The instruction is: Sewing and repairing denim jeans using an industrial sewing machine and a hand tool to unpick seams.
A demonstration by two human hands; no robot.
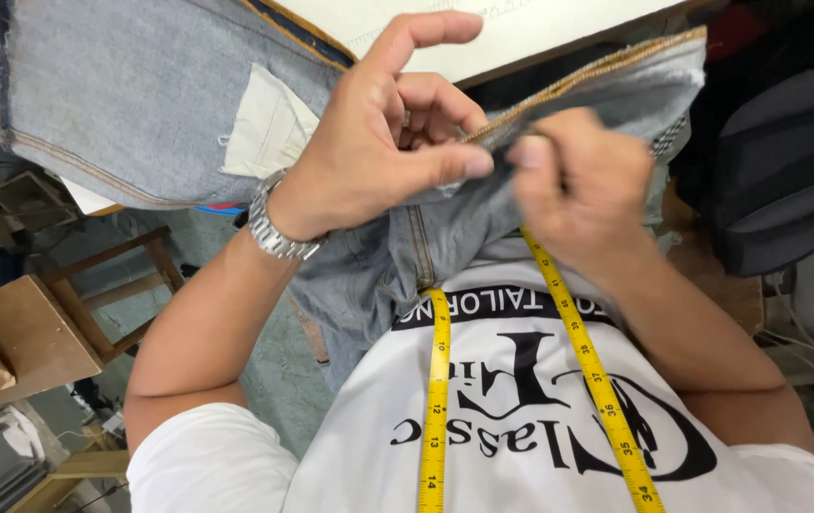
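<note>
Faded blue denim fills the upper frame as a person in a white printed T-shirt (pixel 521 418) works on a pair of jeans (pixel 141 104) turned inside out, its pale pocket lining (pixel 269 128) showing. The left hand (pixel 378 142), a metal watch (pixel 274 228) on its wrist, pinches the orange-stitched edge (pixel 597 71) of the garment between thumb and curled fingers (pixel 430 104), the forefinger lifted clear. The right hand (pixel 583 180) meets it from the other side, closed on the same fold, though motion blur makes its exact hold hard to read. The seam's long axis runs up and to the right, away from both hands, with the left thumb and the right fingertips all but touching on it. A yellow tape measure (pixel 437 399) hangs around the neck, both ends trailing down the chest. The jeans drape from a white surface (pixel 511 33) at the top edge down toward the lap; their lower part is hidden behind the hands. A dark bag (pixel 787 161) sits at right, a wooden stool (pixel 107 285) at left.
</note>
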